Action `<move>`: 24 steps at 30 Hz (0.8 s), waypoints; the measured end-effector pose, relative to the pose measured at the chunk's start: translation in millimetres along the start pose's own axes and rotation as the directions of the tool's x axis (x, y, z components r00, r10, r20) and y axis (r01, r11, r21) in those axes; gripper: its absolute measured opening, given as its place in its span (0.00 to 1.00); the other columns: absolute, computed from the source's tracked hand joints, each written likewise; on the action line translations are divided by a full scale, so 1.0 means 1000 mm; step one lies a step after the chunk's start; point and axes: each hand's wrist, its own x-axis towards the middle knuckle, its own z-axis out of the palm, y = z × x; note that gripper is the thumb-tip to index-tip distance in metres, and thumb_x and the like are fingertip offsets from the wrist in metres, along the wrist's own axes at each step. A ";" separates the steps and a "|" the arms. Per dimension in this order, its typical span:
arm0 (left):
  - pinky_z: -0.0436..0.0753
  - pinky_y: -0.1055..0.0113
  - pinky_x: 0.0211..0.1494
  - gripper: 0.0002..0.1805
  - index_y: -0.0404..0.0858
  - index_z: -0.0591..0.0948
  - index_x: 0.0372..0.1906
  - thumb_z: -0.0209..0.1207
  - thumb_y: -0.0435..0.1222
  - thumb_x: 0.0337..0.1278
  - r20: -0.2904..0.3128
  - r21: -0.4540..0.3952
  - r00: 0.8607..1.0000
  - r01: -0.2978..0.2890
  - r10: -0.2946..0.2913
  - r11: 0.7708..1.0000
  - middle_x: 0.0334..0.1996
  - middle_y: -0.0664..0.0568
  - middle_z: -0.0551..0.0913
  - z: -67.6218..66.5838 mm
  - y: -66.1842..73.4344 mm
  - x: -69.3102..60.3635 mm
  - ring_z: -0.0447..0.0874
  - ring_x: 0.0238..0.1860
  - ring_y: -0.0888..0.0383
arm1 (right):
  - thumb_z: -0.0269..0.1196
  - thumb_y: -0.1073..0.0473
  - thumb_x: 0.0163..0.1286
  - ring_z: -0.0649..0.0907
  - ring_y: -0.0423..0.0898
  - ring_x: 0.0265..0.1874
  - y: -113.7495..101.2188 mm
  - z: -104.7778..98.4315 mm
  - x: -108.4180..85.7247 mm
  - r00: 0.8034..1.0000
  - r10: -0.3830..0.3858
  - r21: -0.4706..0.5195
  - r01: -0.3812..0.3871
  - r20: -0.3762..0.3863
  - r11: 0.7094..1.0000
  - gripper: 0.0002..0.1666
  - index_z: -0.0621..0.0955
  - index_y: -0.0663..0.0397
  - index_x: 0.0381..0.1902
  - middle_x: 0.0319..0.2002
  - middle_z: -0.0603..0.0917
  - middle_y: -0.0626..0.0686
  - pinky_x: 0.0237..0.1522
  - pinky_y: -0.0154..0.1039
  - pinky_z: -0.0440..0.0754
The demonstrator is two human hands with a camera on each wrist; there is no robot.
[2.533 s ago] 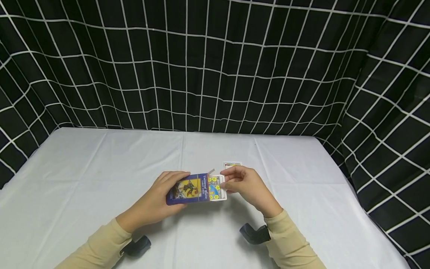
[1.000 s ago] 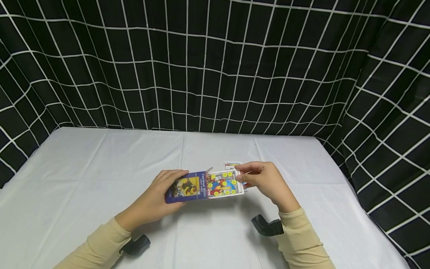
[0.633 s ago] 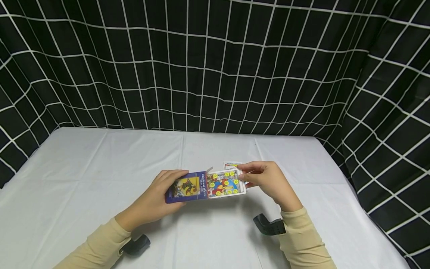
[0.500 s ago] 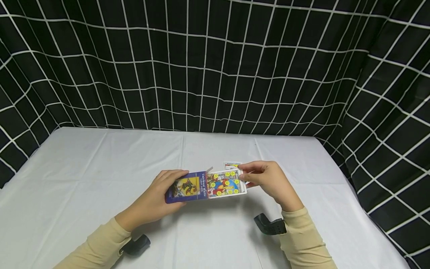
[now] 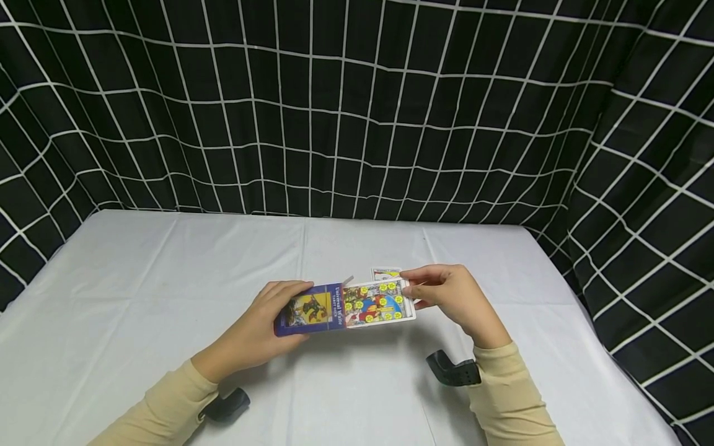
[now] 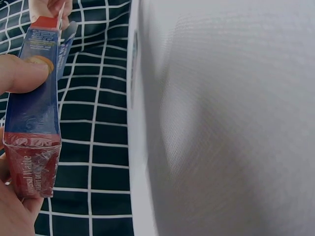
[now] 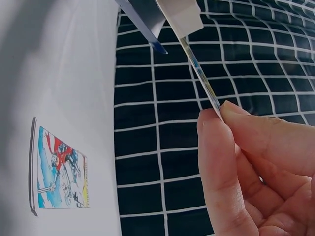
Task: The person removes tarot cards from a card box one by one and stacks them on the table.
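Note:
My left hand point(image 5: 264, 322) grips a blue tarot card box point(image 5: 309, 311) above the table, its thumb on the box's side in the left wrist view. The box's red end point(image 6: 32, 172) faces that camera. From the box's mouth, at the right, a tarot card point(image 5: 379, 303) with yellow discs sticks out most of its length. My right hand point(image 5: 449, 297) pinches the card's outer end between thumb and finger. The right wrist view shows the card edge-on, with the box's flap point(image 7: 145, 24) standing off beside it. Another tarot card point(image 7: 61, 169) lies face up on the table below.
A white cloth covers the table point(image 5: 184, 272). Black curtains point(image 5: 334, 111) with a white grid rise behind and at both sides. Dark wrist mounts stick out under the left sleeve point(image 5: 162, 406) and the right sleeve point(image 5: 513, 393).
My right hand has moved to the right, drawing the disc card farther out of the box. The left hand and the box have barely moved.

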 end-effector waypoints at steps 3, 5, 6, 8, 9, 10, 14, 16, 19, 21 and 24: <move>0.72 0.45 0.68 0.41 0.37 0.70 0.69 0.73 0.34 0.45 -0.006 -0.002 1.000 -0.005 0.005 1.000 0.65 0.44 0.75 0.000 0.000 0.000 0.70 0.64 0.47 | 0.69 0.64 0.62 0.86 0.37 0.29 0.001 -0.002 0.000 1.000 0.002 -0.004 -0.002 0.000 1.000 0.22 0.83 0.69 0.53 0.44 0.89 0.62 0.38 0.35 0.87; 0.72 0.45 0.67 0.41 0.37 0.70 0.69 0.73 0.34 0.45 -0.005 -0.002 1.000 -0.002 0.002 1.000 0.65 0.45 0.75 0.001 0.000 0.000 0.70 0.64 0.48 | 0.68 0.64 0.62 0.86 0.37 0.29 0.001 -0.003 0.000 1.000 0.007 -0.009 -0.007 -0.002 1.000 0.22 0.83 0.68 0.53 0.44 0.89 0.61 0.38 0.35 0.87; 0.72 0.45 0.68 0.41 0.37 0.70 0.69 0.73 0.34 0.45 -0.004 -0.003 1.000 0.002 -0.002 1.000 0.65 0.45 0.75 0.001 0.000 0.000 0.70 0.64 0.48 | 0.68 0.64 0.62 0.86 0.37 0.29 0.001 -0.004 0.000 1.000 0.010 -0.010 -0.010 -0.002 1.000 0.22 0.83 0.68 0.54 0.44 0.89 0.61 0.38 0.35 0.87; 0.72 0.46 0.68 0.42 0.37 0.70 0.69 0.73 0.34 0.45 -0.002 -0.007 1.000 0.009 -0.009 1.000 0.65 0.45 0.74 0.000 0.000 0.001 0.70 0.65 0.48 | 0.68 0.64 0.62 0.86 0.37 0.30 0.002 -0.005 0.000 1.000 0.015 -0.008 -0.015 -0.005 1.000 0.22 0.83 0.68 0.54 0.44 0.89 0.61 0.38 0.35 0.87; 0.72 0.46 0.68 0.42 0.38 0.70 0.69 0.74 0.34 0.45 0.000 -0.008 1.000 0.012 -0.012 1.000 0.65 0.45 0.74 0.000 0.000 0.001 0.70 0.65 0.48 | 0.68 0.64 0.62 0.86 0.37 0.30 0.002 -0.006 -0.001 1.000 0.014 -0.008 -0.014 -0.004 1.000 0.22 0.83 0.68 0.54 0.44 0.89 0.60 0.38 0.35 0.87; 0.72 0.46 0.68 0.42 0.38 0.70 0.69 0.74 0.34 0.45 0.001 -0.009 1.000 0.015 -0.015 1.000 0.66 0.45 0.74 0.000 0.000 0.001 0.69 0.65 0.48 | 0.68 0.64 0.62 0.86 0.37 0.31 0.002 -0.007 -0.001 1.000 0.012 -0.006 -0.012 -0.003 1.000 0.22 0.83 0.68 0.54 0.44 0.89 0.60 0.38 0.35 0.87; 0.72 0.46 0.68 0.42 0.38 0.70 0.69 0.74 0.35 0.45 0.003 -0.005 1.000 0.015 -0.015 1.000 0.66 0.45 0.74 -0.001 0.000 0.001 0.69 0.65 0.48 | 0.68 0.63 0.62 0.86 0.36 0.32 0.001 -0.010 -0.002 1.000 0.011 -0.001 -0.011 -0.003 1.000 0.23 0.82 0.69 0.55 0.44 0.89 0.60 0.38 0.35 0.87; 0.72 0.46 0.68 0.42 0.37 0.70 0.69 0.73 0.35 0.45 0.002 -0.004 1.000 0.012 -0.011 1.000 0.66 0.45 0.74 -0.001 0.000 0.000 0.69 0.65 0.48 | 0.68 0.63 0.62 0.86 0.36 0.32 0.001 -0.012 -0.002 1.000 0.011 0.001 -0.011 -0.006 1.000 0.23 0.82 0.69 0.55 0.44 0.89 0.59 0.38 0.35 0.87; 0.72 0.46 0.67 0.42 0.38 0.70 0.69 0.74 0.34 0.45 0.001 -0.006 1.000 0.011 -0.011 1.000 0.66 0.46 0.74 -0.001 0.000 0.000 0.69 0.64 0.49 | 0.68 0.63 0.62 0.86 0.35 0.32 0.001 -0.013 -0.003 1.000 0.006 0.004 -0.006 -0.013 1.000 0.24 0.82 0.70 0.55 0.43 0.89 0.58 0.38 0.35 0.87; 0.72 0.47 0.67 0.42 0.38 0.70 0.69 0.74 0.34 0.45 0.000 -0.005 1.000 0.012 -0.012 1.000 0.65 0.46 0.74 -0.001 0.000 0.000 0.69 0.64 0.49 | 0.68 0.64 0.62 0.86 0.35 0.32 0.001 -0.014 -0.003 1.000 0.003 0.008 -0.003 -0.017 1.000 0.24 0.81 0.70 0.55 0.43 0.89 0.58 0.38 0.35 0.87; 0.72 0.47 0.67 0.42 0.39 0.70 0.69 0.74 0.34 0.45 -0.002 -0.004 1.000 0.013 -0.013 1.000 0.65 0.46 0.75 -0.001 -0.001 0.000 0.69 0.64 0.50 | 0.68 0.64 0.62 0.86 0.35 0.31 0.002 -0.016 -0.003 1.000 0.002 0.016 -0.001 -0.023 1.000 0.24 0.81 0.71 0.55 0.42 0.89 0.57 0.38 0.35 0.87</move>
